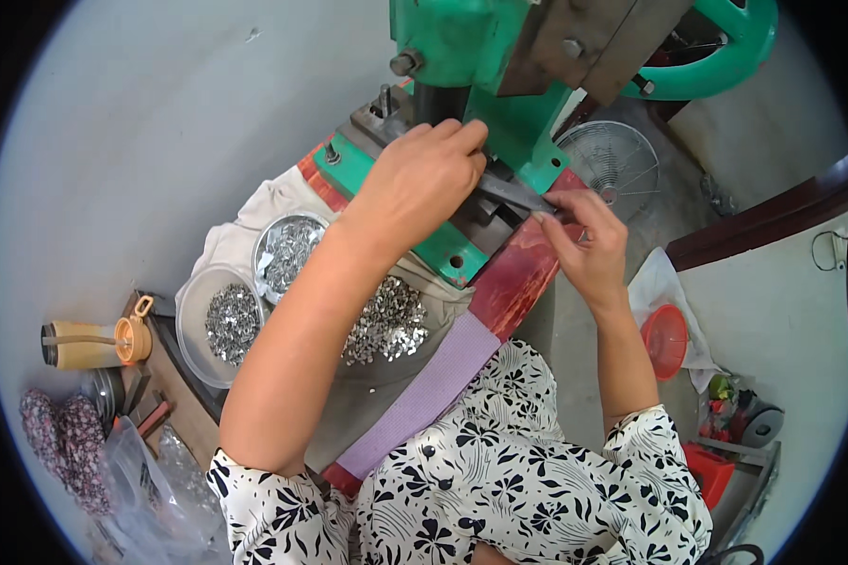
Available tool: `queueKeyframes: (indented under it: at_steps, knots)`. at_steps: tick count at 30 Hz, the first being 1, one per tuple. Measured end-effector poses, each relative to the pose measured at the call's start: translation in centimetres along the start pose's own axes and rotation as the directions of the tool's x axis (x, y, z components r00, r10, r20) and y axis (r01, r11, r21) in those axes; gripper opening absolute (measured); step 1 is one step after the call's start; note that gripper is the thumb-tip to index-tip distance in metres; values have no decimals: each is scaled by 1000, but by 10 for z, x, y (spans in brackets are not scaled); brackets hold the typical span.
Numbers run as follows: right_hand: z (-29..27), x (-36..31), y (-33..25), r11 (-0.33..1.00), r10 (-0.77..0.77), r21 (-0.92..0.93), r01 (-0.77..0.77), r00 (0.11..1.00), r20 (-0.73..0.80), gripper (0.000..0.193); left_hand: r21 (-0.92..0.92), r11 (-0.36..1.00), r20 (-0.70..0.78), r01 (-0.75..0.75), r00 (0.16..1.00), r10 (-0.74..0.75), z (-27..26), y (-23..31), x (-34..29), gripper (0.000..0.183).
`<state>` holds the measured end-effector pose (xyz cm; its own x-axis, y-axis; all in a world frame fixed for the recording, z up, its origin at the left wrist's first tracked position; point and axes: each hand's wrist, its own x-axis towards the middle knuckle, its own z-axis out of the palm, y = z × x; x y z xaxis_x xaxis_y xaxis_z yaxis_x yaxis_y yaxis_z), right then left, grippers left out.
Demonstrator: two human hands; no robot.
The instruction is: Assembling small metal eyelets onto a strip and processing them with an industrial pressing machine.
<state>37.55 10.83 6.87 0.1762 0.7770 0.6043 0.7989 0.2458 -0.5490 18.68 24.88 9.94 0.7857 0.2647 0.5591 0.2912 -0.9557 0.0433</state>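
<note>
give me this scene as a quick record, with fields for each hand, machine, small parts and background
Left hand: over the metal strip, hold unclear
Right hand: pinching the metal strip's right end
Machine: green press
Shiny pieces: in clear bowl and metal bowl, plus a heap
Background: fan

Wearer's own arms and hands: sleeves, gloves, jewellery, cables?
Loose off-white fabric sleeves with a black floral-and-leaf print, left and right, ending around the elbows. Forearms bare below that. Left hand and right hand ungloved. No watch, bracelet, ring or cable visible on either; fingertips too small to judge nails.
</note>
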Motion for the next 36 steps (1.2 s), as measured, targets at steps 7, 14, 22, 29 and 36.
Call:
queueKeyframes:
  at_steps: [7,14,22,29,36]
  knots:
    - [-5,-20,-2,999,53,0,-53,999,-10,16,110,980,146,-166,978,149,-1,8,14,10]
    - [-17,-38,-11,993,112,-17,-113,994,-9,15,113,961,179,-254,956,232,5,20,22,9]
    - [-4,-24,-9,989,146,25,-148,987,62,17,124,979,194,-162,971,136,3,38,10,9]
    - [28,-1,-4,984,111,125,-124,988,109,23,165,986,155,40,986,-66,19,51,-25,42]
    - [27,27,48,798,398,389,-460,887,234,25,121,987,87,106,989,-117,32,52,-37,46]
